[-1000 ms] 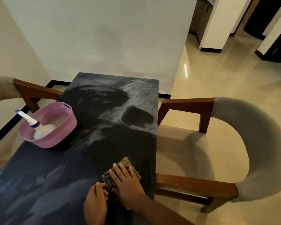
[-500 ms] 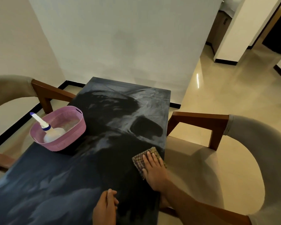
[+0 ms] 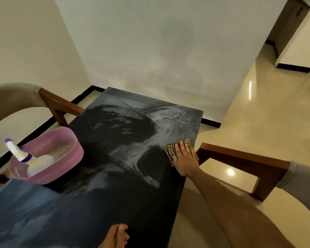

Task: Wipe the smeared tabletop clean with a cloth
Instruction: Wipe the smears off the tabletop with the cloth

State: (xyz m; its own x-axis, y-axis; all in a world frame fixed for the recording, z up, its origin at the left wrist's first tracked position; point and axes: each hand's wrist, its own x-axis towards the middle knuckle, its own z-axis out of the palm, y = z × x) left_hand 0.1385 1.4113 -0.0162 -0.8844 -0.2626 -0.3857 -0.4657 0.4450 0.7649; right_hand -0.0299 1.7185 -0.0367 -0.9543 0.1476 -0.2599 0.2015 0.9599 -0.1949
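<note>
The dark tabletop (image 3: 118,176) runs away from me, with pale whitish smears at its far right and along the near left. A brown checked cloth (image 3: 170,149) lies near the table's right edge, past the middle. My right hand (image 3: 185,160) presses flat on the cloth, fingers spread, arm stretched out. My left hand (image 3: 116,237) rests on the near edge of the table at the bottom of the view, fingers loosely curled, holding nothing.
A pink basket (image 3: 61,158) with a white bottle (image 3: 23,156) with a blue collar in it stands on the table's left side. A wooden chair with grey padding (image 3: 240,158) stands close to the right edge. Another chair (image 3: 48,102) is at the far left. A wall lies beyond the far end.
My right hand has slid the cloth away from me along the right edge, from near my left hand to past the middle. The left hand stayed at the near edge.
</note>
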